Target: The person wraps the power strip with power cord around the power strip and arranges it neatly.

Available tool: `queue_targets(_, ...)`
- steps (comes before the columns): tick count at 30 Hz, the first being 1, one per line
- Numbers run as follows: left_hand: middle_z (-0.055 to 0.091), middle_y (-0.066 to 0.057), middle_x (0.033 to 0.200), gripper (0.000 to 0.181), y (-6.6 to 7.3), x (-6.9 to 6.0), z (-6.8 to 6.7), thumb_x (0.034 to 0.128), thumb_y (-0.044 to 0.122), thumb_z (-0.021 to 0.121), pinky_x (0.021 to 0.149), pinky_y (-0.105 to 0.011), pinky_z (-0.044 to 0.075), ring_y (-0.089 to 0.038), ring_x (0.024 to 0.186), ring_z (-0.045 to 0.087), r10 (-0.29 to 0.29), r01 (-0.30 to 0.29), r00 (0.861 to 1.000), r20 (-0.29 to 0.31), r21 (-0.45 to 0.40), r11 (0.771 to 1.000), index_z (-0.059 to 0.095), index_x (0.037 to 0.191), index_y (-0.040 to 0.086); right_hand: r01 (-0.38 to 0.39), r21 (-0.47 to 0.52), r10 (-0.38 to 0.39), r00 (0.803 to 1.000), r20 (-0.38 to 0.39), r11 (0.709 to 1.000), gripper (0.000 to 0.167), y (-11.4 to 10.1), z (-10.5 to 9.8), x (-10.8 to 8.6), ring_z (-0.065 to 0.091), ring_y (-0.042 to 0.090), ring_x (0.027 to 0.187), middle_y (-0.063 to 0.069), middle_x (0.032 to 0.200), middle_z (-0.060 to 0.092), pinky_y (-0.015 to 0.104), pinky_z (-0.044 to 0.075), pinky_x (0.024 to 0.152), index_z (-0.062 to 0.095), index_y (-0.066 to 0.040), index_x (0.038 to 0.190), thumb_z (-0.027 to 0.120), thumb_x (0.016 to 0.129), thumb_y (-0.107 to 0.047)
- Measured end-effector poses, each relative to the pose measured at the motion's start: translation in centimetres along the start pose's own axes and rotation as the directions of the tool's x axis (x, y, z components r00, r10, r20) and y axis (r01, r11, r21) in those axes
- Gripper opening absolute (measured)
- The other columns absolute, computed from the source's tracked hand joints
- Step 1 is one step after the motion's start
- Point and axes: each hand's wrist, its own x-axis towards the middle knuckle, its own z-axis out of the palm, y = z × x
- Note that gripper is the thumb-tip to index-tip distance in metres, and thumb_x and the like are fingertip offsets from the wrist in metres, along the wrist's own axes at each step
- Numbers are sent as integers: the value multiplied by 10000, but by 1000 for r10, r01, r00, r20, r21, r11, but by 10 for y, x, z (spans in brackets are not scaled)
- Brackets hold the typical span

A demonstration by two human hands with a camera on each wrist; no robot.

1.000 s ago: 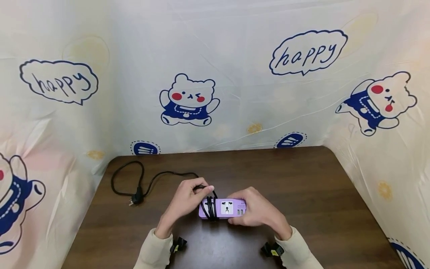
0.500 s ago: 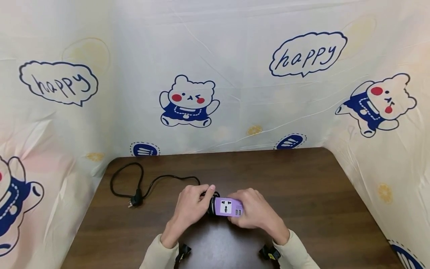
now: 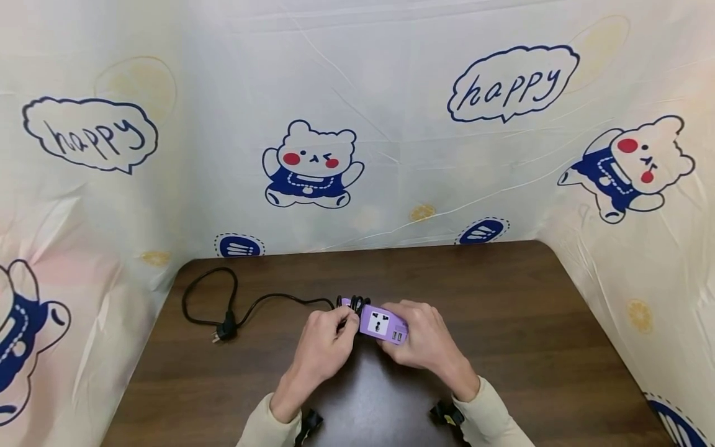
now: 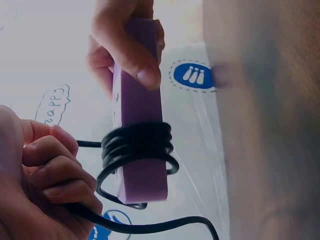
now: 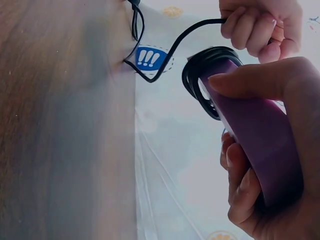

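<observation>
A purple power strip (image 3: 385, 324) with a white socket and USB ports is held up in my right hand (image 3: 419, 335), thumb on one side and fingers on the other. Several turns of its black cord (image 4: 135, 142) wrap the far end of the strip. My left hand (image 3: 326, 344) grips the cord beside the wrapped end, its fingers curled, as the left wrist view shows. From that hand the loose cord (image 5: 172, 50) runs on to the black plug (image 3: 228, 326), which lies on the table at the left.
The dark wooden table (image 3: 503, 298) has patterned cloth (image 3: 402, 155) hanging behind it and at both sides. A loop of the cord lies near the table's back left corner. Both wrists carry small black cameras.
The power strip has been raised and turned, its wrapped end now farther from me. My left hand has moved in front of that end with the cord. The plug stays put.
</observation>
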Motion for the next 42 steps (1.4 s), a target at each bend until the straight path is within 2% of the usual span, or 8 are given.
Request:
queue_targets(8,296,202,573,290,6,-2,4,991,89,653,473,-177,254,58,506,304,40,-41,998,-53,-22,999,632,730,213,23,15,-22,997,-72,1000,500,0,-3,0,549,12,645,-55,855,716,174,424,548,794,-140,1096,928,627,-247)
queue_targets(16,259,209,585,335,7,-4,15,1032,132,642,481,-133,207,80,505,265,63,-68,994,-86,-57,996,553,726,235,-11,78,16,998,-68,997,499,3,-9,3,566,19,649,-45,861,728,184,440,550,796,-135,1123,934,655,-237)
queue_targets(21,268,208,594,323,5,-5,24,1040,107,634,485,-116,216,95,513,265,112,-126,984,-142,-89,988,562,748,228,-49,171,59,997,-54,984,509,4,-11,3,607,29,683,-26,921,768,209,485,580,797,-137,1141,957,666,-225)
queue_targets(25,320,183,584,261,6,-6,30,1036,97,647,480,-113,253,94,521,304,148,-170,969,-199,-98,981,648,804,215,-84,225,97,994,-47,971,517,5,-12,2,625,39,700,-11,951,784,227,505,595,791,-132,1150,974,674,-218)
queue_targets(28,360,162,585,227,7,-7,33,1049,111,648,476,-106,265,91,529,329,168,-194,961,-219,-108,975,683,839,192,-133,261,148,988,-39,956,523,5,-15,2,621,47,701,-22,931,771,241,506,599,770,-149,1138,985,665,-210)
queue_targets(34,400,138,608,228,8,-10,37,1065,98,613,491,-97,268,80,544,354,168,-199,961,-218,-128,972,681,850,129,-197,305,213,977,-18,932,532,4,-18,3,630,81,703,-42,871,732,266,521,614,706,-160,1082,1007,646,-212)
queue_targets(39,418,130,627,292,7,-11,41,1080,89,569,502,-100,289,77,557,363,164,-190,973,-160,-157,969,599,802,171,-230,314,258,965,-52,921,519,6,-21,3,635,101,709,-38,870,737,278,515,622,707,-164,1062,1007,641,-215)
queue_targets(42,415,124,624,302,5,-10,43,1082,85,557,498,-102,290,78,554,360,169,-192,975,-144,-167,967,578,797,181,-245,314,275,960,-53,917,520,6,-24,3,639,114,723,-32,891,742,282,517,632,708,-167,1068,1006,647,-224)
